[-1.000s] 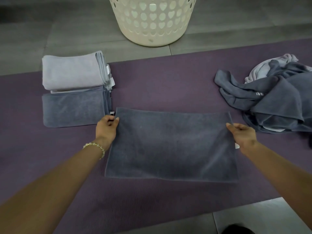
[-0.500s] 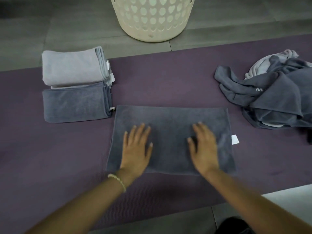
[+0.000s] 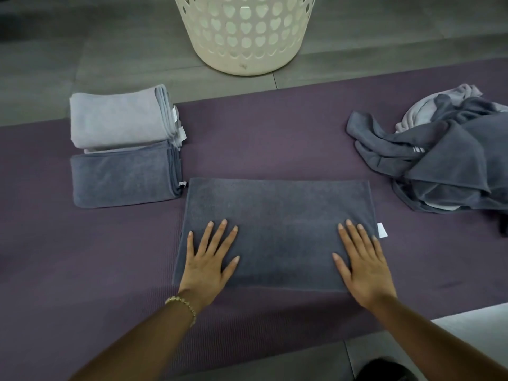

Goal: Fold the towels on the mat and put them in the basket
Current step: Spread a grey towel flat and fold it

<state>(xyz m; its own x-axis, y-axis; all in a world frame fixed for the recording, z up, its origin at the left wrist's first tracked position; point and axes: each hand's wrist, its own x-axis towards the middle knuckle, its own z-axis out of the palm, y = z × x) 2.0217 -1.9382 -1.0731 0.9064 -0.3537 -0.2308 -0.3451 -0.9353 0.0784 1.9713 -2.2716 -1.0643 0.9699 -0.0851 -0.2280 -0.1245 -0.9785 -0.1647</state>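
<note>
A dark grey towel, folded into a flat rectangle, lies in the middle of the purple mat. My left hand presses flat on its near left part, fingers spread. My right hand presses flat on its near right part. Two folded stacks sit at the left: a light lilac stack behind a dark grey stack. A heap of unfolded grey and lilac towels lies at the right. The cream basket with heart-shaped holes stands on the floor beyond the mat.
Grey floor tiles surround the mat. A white tag sticks out of the towel's right edge. A pale surface shows at the near right corner, with a dark object at the bottom edge.
My hands let go of the towel's far corners, came down flat on it, then slid outward toward its left and right ends.
</note>
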